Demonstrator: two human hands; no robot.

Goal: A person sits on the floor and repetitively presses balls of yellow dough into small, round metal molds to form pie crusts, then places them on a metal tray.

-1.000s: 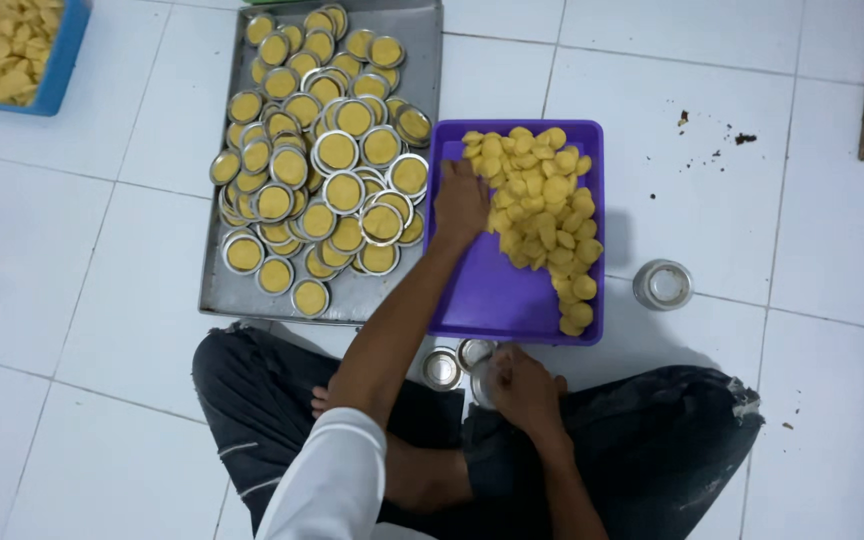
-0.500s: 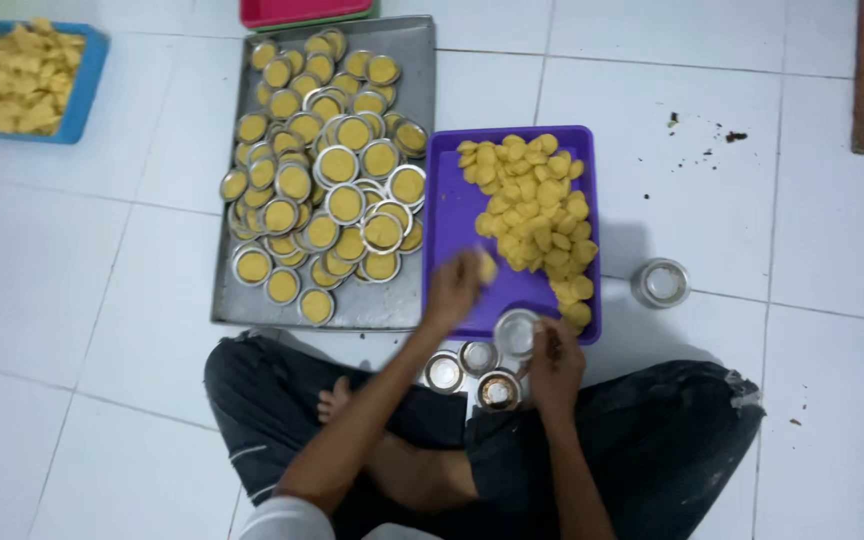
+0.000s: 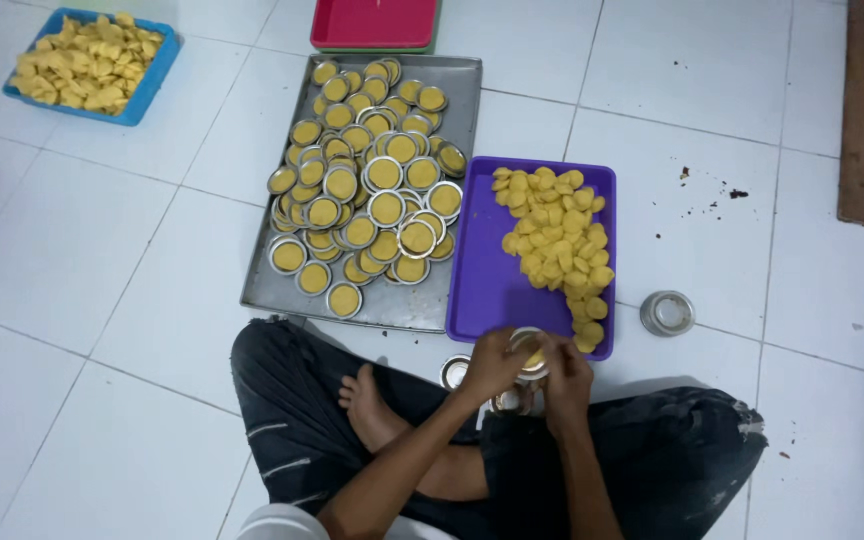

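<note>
While both hands meet above the lap, the left hand [image 3: 492, 365] and right hand [image 3: 564, 375] close together around a small round metal tin with yellow dough [image 3: 529, 352], held between their fingers, just below the purple plastic tray [image 3: 480, 290] of yellow dough discs [image 3: 555, 245].

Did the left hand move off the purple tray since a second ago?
Yes. The left hand came back from the yellow pieces on the purple tray, toward the body.
</note>
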